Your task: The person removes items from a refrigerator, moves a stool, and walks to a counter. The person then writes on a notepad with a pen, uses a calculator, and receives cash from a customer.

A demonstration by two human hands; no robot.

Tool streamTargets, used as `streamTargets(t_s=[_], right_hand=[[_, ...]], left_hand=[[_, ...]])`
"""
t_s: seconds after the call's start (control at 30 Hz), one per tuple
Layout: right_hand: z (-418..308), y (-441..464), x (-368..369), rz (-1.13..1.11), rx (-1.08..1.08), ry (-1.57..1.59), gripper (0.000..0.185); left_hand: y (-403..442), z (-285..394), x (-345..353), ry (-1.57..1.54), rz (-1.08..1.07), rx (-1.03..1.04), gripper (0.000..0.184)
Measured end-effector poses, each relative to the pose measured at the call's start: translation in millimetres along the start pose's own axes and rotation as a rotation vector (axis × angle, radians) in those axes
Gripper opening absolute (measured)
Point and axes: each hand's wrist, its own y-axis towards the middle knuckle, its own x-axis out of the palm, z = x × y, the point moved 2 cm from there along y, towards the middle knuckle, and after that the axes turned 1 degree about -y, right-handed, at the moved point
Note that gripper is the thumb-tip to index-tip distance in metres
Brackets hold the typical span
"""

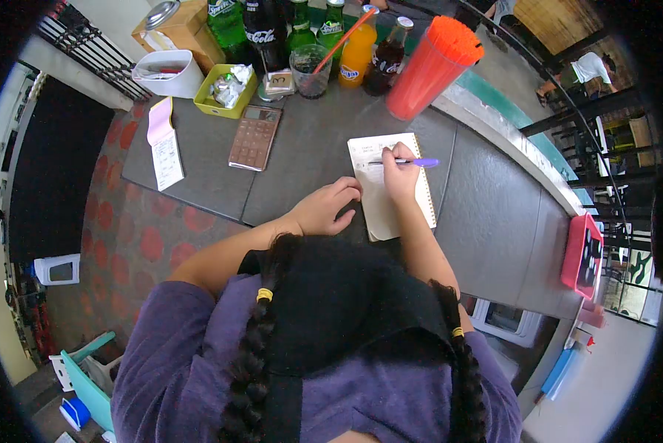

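Observation:
A purple pen (426,162) is held in my right hand (400,176), its tip over the upper part of an open spiral notebook (379,203). Some handwriting shows near the top of the page. My left hand (330,207) rests on the dark table just left of the notebook, fingers bent and apart, holding nothing. Further left lies a brown calculator (255,139). Beyond it, at the table's left side, is a written slip pad with a pink sheet (161,122) folded up.
Along the back stand a white bin (167,74), a yellow-green basket (226,92), several soda bottles (352,55), a glass with a straw (311,72) and a tall container of orange straws (427,70). A pink tray (582,255) sits at the right end.

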Motion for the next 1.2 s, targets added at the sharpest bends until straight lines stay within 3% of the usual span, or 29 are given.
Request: streamTargets(t_s=[0.33,0.63,0.73,0.83,0.97,1.1,1.13,1.2], right_hand=[[5.8,-1.3,3.3,0.001,-0.090,-0.131,0.030],[-1.0,0.8,2.8,-0.003,-0.119,-0.049,0.033],[-9.3,9.7,-12.2,0.189,0.232,0.061,0.027],[-14.4,14.4,-23.2,0.239,0.146,0.150,0.021],[-11.4,5.4,-27.9,0.147,0.074,0.106,0.016],[0.3,-7.9,-39.0,-0.035,0.042,-0.119,0.029],[-7.7,-9.8,-38.2,-0.064,0.035,-0.116,0.039],[-3.6,-9.6,-42.1,-0.122,0.029,-0.062,0.041]], left_hand=[[-0.8,0.1,0.8,-0.006,-0.001,-0.010,0.034],[-0.6,0.0,0.1,-0.010,0.002,-0.009,0.032],[-1.1,-1.0,1.2,-0.016,-0.008,-0.017,0.032],[0.1,-1.2,0.0,-0.029,0.005,-0.016,0.031],[-2.3,-3.5,0.8,-0.069,0.023,-0.046,0.024],[-7.8,-10.6,-7.2,-0.120,0.173,-0.163,0.019],[-9.4,-12.5,-16.4,-0.090,0.200,-0.182,0.019],[-17.1,-4.0,-37.9,-0.018,0.308,-0.247,0.019]])
